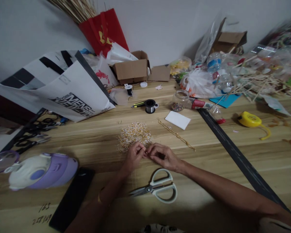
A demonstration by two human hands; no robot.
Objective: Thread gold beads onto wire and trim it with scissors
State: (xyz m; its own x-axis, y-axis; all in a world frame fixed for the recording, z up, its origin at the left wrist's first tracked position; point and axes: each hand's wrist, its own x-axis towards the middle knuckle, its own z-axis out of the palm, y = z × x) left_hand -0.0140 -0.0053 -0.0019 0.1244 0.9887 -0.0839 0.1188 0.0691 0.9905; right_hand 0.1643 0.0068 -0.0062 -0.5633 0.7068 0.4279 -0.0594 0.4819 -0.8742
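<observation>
My left hand [135,156] and my right hand [163,156] meet at the fingertips, both pinched closed. Whatever sits between the fingers is too small to make out. Just behind them lies a tangled heap of gold and clear beaded wire pieces [135,133], close to my left fingers. A gold chain [176,133] stretches out on the table beyond my right hand. In front of my hands rest scissors [160,187] with pale handles, blades pointing left.
Behind the heap stand a wire spool [150,106], a jar of beads [179,100] and a white card [177,120]. A yellow tape measure [249,119] lies right. At left are a purple bottle [54,171], a black phone-like slab [72,199], several pliers [34,140] and a paper bag [75,94].
</observation>
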